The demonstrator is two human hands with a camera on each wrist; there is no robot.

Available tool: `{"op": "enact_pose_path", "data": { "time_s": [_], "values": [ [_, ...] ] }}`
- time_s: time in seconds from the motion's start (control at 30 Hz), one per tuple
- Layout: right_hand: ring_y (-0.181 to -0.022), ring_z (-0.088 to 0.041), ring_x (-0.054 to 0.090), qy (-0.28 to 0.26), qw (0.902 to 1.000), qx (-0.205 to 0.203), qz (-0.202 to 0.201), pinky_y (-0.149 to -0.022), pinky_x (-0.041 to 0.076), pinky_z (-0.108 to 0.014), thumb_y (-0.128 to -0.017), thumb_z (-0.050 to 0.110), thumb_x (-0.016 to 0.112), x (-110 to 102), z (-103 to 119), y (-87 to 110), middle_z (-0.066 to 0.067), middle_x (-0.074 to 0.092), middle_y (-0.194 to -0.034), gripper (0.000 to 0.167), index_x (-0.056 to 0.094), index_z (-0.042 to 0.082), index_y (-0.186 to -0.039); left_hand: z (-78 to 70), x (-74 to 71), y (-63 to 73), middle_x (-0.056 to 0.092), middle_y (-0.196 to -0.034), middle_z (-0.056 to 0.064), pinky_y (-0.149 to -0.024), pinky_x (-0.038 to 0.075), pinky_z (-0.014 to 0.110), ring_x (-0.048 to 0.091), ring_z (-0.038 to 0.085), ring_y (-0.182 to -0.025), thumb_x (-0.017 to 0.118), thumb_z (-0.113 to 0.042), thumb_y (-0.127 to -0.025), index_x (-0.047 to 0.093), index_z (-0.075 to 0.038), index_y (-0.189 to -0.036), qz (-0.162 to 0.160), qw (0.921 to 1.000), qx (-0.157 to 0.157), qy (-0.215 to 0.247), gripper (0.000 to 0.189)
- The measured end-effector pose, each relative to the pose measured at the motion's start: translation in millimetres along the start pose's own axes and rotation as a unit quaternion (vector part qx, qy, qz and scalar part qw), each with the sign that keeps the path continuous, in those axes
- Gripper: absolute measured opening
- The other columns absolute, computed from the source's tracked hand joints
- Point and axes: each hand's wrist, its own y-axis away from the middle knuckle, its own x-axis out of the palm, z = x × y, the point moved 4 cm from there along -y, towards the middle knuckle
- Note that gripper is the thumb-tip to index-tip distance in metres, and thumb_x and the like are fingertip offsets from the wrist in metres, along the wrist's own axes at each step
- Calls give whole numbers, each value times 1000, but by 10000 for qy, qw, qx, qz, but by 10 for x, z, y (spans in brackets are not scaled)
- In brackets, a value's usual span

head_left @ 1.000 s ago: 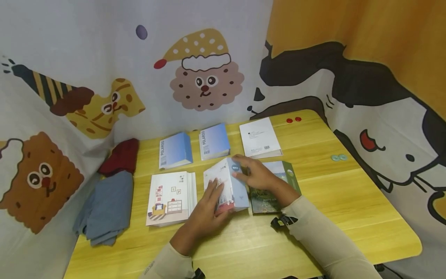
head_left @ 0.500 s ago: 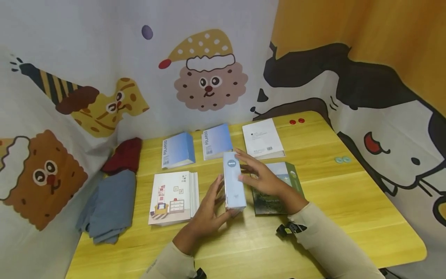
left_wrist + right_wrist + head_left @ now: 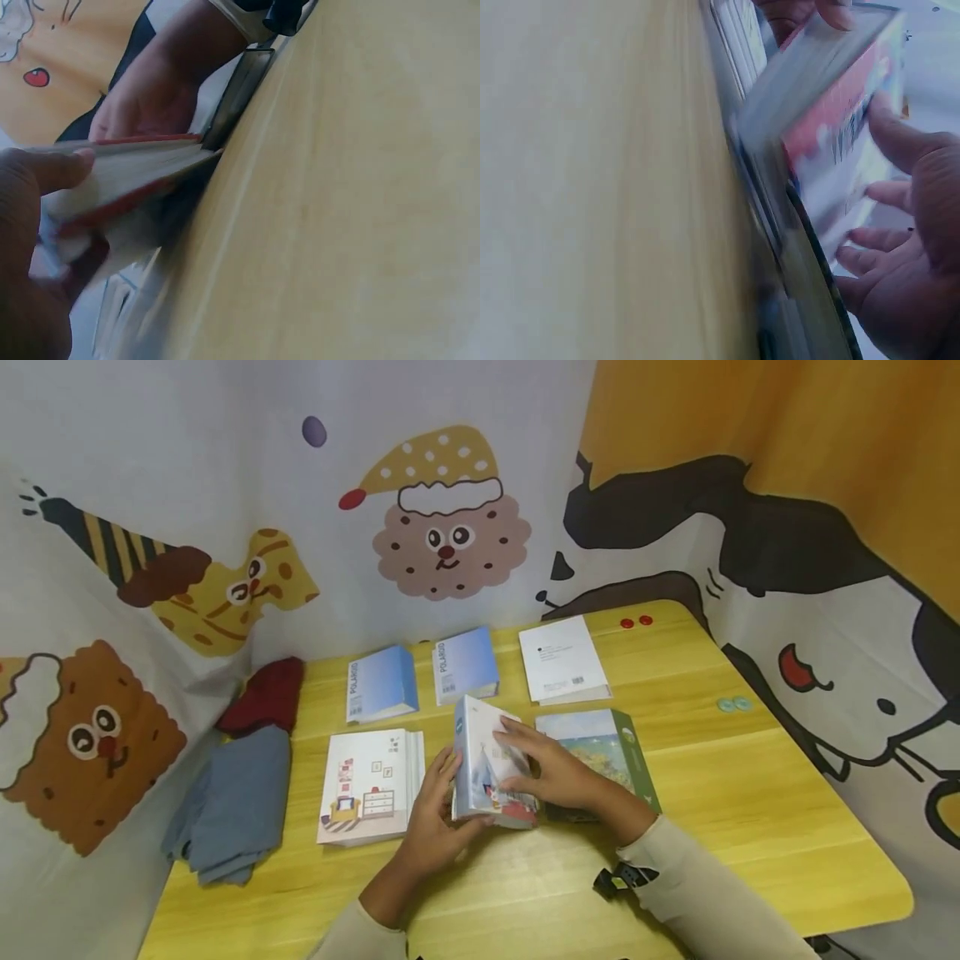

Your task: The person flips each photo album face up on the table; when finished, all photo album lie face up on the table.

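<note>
A thick photo album [image 3: 498, 752] with a pale blue spine is tilted between both hands, over the front middle of the table. Its spine is on the left and a cover with a tent picture faces up. My left hand [image 3: 435, 822] grips the spine side and lower edge. In the left wrist view the thumb lies over the page edges [image 3: 142, 172], a finger under the lower cover. My right hand [image 3: 566, 772] rests its extended fingers on the upper cover; the right wrist view shows fingers and thumb [image 3: 896, 139] spread along this cover [image 3: 847, 165].
A green-spined album [image 3: 626, 747] lies right beside the hands, a white album [image 3: 363, 785] to the left. Two blue albums [image 3: 382, 681] and a white one [image 3: 562, 656] line the back. Folded grey-blue cloth [image 3: 240, 810] and dark red cloth [image 3: 266, 697] lie left; red discs [image 3: 636, 622] and green discs [image 3: 733, 704] right.
The album has been turned over: its spine went from the right, through facing up, to the left, and the other cover now shows. My right hand's fingers have come onto that cover.
</note>
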Motion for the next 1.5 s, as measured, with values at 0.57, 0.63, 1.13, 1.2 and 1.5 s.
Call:
{"op": "enact_pose_path", "data": {
  "time_s": [0.57,0.63,1.13,1.2,1.5],
  "values": [
    [-165,-39,35,1229,9910,341,417,-128,41,-58,-105,44,73,276,68,5,-15,29,-181,72,51,8,-163,129,-111,149,8,-182,29,-128,34,67,19,55,-166,85,-29,-95,37,2,-168,61,9815,-1174,-1510,93],
    [-165,-38,36,1279,9908,331,302,-127,43,-58,-105,44,73,245,69,2,-14,31,-180,70,52,8,-162,83,-107,140,5,-182,29,-127,35,68,17,55,-166,85,-33,-96,42,3,-165,103,9755,-940,-1986,90],
    [-162,-56,30,1050,9901,798,-476,-122,34,-80,-105,24,75,-721,-405,373,-29,41,-171,57,59,-1,-155,-389,500,-379,29,-177,29,-125,35,76,29,54,-164,82,-46,-96,58,-5,-154,1250,9040,435,-4064,75],
    [-161,-57,30,955,9903,866,-511,-123,33,-79,-105,22,76,-849,-503,448,-29,42,-171,57,59,-1,-155,-428,674,-469,28,-177,28,-127,36,72,29,52,-164,80,-50,-97,55,-6,-157,1546,8968,304,-4135,78],
    [-156,-58,38,453,9909,1023,-750,-120,35,-79,-103,19,78,-1175,-881,682,-29,44,-170,59,58,1,-156,-435,1231,-659,27,-179,25,-133,36,57,28,48,-166,70,-58,-103,49,-10,-164,2234,8926,-202,-3912,80]
  ]
}}
